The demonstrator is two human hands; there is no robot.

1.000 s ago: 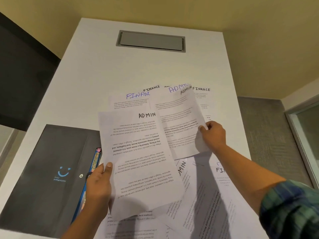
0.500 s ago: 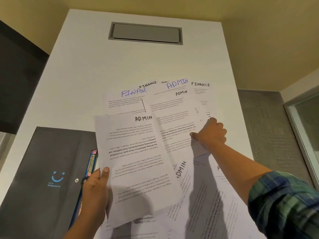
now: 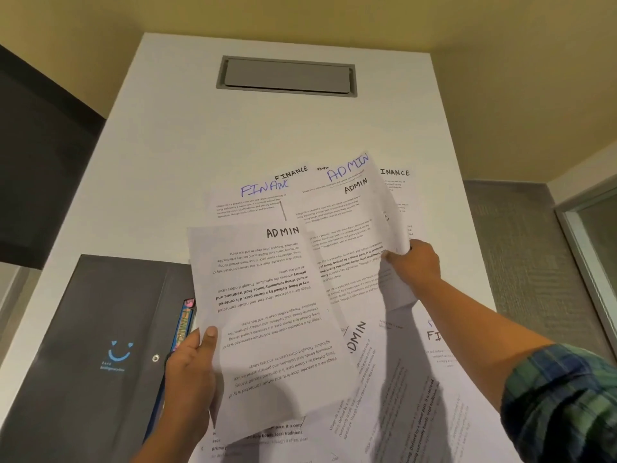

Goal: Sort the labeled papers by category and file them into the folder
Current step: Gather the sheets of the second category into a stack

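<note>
Head camera view: a person is reaching both forearms out over a white table point(image 3: 187, 155) strewn with labeled papers. The left hand point(image 3: 192, 372) is gripping the near left edge of a sheet headed ADMIN in black point(image 3: 267, 312), thumb pressed on top and the fingers curled out of sight underneath, holding it raised above the pile. The right hand point(image 3: 414, 265), extending from a blue-green plaid sleeve point(image 3: 564, 406), is pinching the right edge of a sheet headed ADMIN in blue point(image 3: 347, 208), fingers closed on the paper, which is curling upward at that side. Beneath and beyond are lying sheets marked FINANCE point(image 3: 263, 188), with further ADMIN and FINANCE pages spreading toward the near edge. To the left, a dark grey folder point(image 3: 83, 329) with a blue smile logo is lying flat on the table, a colourful tab point(image 3: 183, 325) showing at its right edge beside the left hand.
</note>
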